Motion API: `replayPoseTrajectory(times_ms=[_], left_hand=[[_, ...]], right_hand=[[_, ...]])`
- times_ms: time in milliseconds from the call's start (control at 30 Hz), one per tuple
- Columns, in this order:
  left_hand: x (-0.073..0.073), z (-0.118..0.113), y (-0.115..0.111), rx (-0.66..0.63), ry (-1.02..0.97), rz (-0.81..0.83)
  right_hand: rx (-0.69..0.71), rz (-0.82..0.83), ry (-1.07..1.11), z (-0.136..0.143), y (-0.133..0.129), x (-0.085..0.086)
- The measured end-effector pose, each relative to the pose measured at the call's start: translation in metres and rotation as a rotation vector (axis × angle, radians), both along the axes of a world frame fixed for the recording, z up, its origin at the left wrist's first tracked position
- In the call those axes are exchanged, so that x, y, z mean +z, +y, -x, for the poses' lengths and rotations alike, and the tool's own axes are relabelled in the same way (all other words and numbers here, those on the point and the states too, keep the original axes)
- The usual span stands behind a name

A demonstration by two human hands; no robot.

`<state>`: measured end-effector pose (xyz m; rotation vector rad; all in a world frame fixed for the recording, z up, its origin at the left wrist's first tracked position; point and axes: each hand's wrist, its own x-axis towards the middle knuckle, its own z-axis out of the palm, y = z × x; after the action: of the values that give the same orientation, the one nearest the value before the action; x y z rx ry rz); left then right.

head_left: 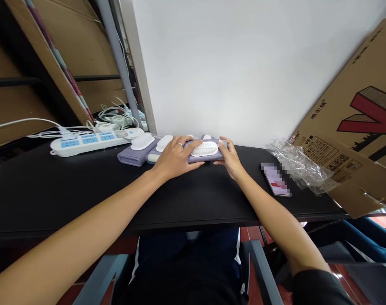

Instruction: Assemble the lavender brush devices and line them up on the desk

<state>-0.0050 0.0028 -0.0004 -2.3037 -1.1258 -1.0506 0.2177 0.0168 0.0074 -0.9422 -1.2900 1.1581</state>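
Note:
Near the back of the black table (186, 199), my two hands grip a flat purple block with a white, textured oval pad (205, 148) on it; its exact kind I cannot make out. My left hand (175, 156) is closed on its left end, wearing a ring. At the other end, my right hand (230, 157) pinches it between thumb and fingers. Left of my hands lie similar pieces: a purple block (129, 158) topped by a smooth white oval (142, 141), and another with its own white oval (164, 143), partly hidden by my left hand. More lies behind the held piece.
A white power strip (84, 144) with tangled cables (116, 116) sits at the back left. To the right are a phone (276, 179), crumpled clear plastic (299, 165) and a large cardboard box (348, 127). A white wall panel (218, 67) rises behind the table.

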Motion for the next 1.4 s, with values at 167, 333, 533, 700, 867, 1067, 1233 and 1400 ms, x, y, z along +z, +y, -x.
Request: replayPoseTrajectory(times_ms=[167,333,533,700,867,1067,1233,1400], left_hand=[[0.009,0.01,0.0,-0.058,-0.02,-0.015],[0.017,0.019,-0.001,-0.08,-0.008,-0.016],[0.016,0.018,-0.001,-0.073,0.014,-0.008],[0.016,0.018,-0.001,-0.049,0.014,0.02],[0.018,0.02,-0.001,-0.027,0.003,0.032],[0.017,0.018,-0.001,-0.017,0.004,0.082],[0.016,0.018,-0.001,-0.004,0.009,0.091],[0.019,0.017,-0.005,-0.005,0.018,0.116]], right_hand=[[-0.02,-0.085,-0.059,-0.007,-0.001,0.009],[0.044,-0.109,-0.124,-0.015,0.0,0.018],[0.064,-0.063,-0.125,-0.014,-0.003,0.016],[-0.039,-0.062,-0.188,-0.02,0.006,0.013],[-0.486,-0.184,-0.749,-0.06,0.024,0.013],[-0.597,-0.093,-1.338,-0.088,0.037,0.001],[-0.525,0.058,-1.476,-0.092,0.042,-0.011],[-0.598,-0.022,-1.37,-0.087,0.041,-0.009]])
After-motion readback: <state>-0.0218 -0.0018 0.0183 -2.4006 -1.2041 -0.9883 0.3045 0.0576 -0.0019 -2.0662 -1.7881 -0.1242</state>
